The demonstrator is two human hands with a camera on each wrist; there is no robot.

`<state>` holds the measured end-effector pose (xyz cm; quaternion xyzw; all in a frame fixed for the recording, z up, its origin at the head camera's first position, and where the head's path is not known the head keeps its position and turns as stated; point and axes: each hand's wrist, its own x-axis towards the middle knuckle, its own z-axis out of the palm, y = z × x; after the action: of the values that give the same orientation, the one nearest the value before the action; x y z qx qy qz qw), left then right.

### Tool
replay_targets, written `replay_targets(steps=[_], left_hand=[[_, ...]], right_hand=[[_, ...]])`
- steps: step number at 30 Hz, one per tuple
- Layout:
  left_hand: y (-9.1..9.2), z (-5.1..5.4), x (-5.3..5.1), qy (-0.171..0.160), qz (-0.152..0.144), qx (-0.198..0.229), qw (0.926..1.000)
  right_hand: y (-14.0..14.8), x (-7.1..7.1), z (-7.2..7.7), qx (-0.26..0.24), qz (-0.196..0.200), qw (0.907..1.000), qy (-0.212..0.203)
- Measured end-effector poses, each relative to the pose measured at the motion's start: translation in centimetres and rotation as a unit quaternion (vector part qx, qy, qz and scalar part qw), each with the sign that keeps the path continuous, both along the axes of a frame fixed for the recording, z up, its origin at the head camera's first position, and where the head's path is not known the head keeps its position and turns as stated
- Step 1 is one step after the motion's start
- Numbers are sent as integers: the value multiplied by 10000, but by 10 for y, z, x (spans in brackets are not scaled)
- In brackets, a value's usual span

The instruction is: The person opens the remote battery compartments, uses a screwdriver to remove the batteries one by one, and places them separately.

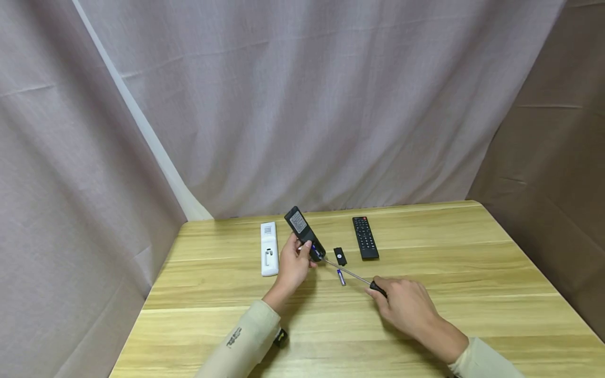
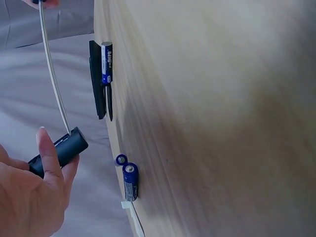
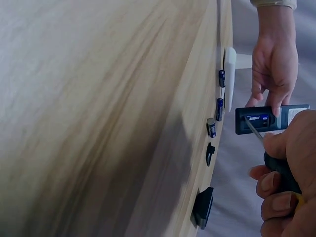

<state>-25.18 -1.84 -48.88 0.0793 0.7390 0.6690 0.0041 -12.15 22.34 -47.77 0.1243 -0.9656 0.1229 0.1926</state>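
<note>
The left hand (image 1: 294, 262) grasps a black remote (image 1: 306, 231) near its lower end, back side upward. The right hand (image 1: 408, 304) is wrapped around the handle of a screwdriver (image 1: 377, 288), whose shaft reaches from that grip to the battery compartment, at the end of the remote nearest the left fingers. There a blue battery (image 3: 256, 118) sits by the tip.

This remote looks about half unloaded. A small black cover (image 1: 340, 256), apparently its own, lies off to the right of the left hand, and one loose battery (image 1: 341, 277) lies just nearer the person than that, between the two grips; one cell is in place.

Left of the left hand, on the wooden table (image 1: 212, 294), a white remote (image 1: 269, 249) has a compartment that looks open and unfilled (two more batteries (image 2: 131, 183) rest near it, though I cannot tell whether they came from there). Beyond the right hand and somewhat to its left, a second black remote (image 1: 365, 238) lies buttons up, its compartment hidden.
</note>
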Motion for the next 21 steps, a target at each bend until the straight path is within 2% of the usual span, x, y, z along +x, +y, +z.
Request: replay_targets(steps=[8,16,21], left_hand=[[0,0,-2,-50,164,255,9995],[-5,-5,-7,-343,134,595,9975],[-8,-4,-8,-418,40,729,9965]], right_hand=[[3,1,-1,-30,-58,9999,-77],[3,0,-7,-283,-26,9996,-76],[2,0,-9,-434,-19,9990,-45]])
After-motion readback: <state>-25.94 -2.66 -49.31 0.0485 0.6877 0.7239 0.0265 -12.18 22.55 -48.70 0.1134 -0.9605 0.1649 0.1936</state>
